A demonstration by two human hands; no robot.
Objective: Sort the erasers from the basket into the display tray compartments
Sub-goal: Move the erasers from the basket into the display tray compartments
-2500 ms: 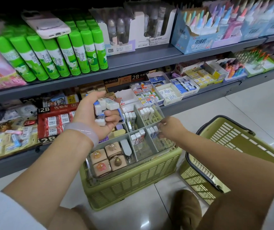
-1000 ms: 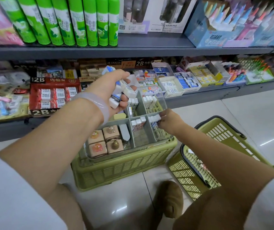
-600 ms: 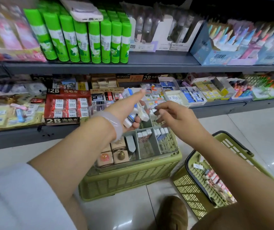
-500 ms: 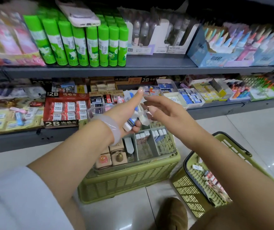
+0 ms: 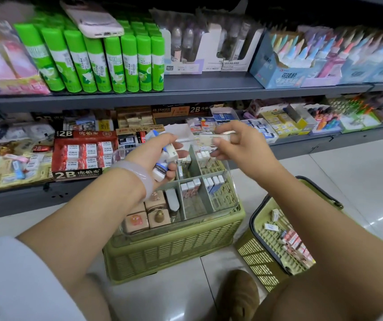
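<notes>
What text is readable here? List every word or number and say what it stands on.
"2B": red eraser display box, on its black top and bottom strips.
"4B ERASER": brown carton at the back of the lower shelf.
"2B": dark carton beside it.
Chinese characters stand on the red box and the blue pen box.
Glue stick labels and eraser wrappers: too small or blurred.

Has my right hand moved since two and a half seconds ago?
Yes. The right hand has come up out of the tray, where it was at the near right compartment, and now holds one eraser above the tray's far end, beside the left hand.
</notes>
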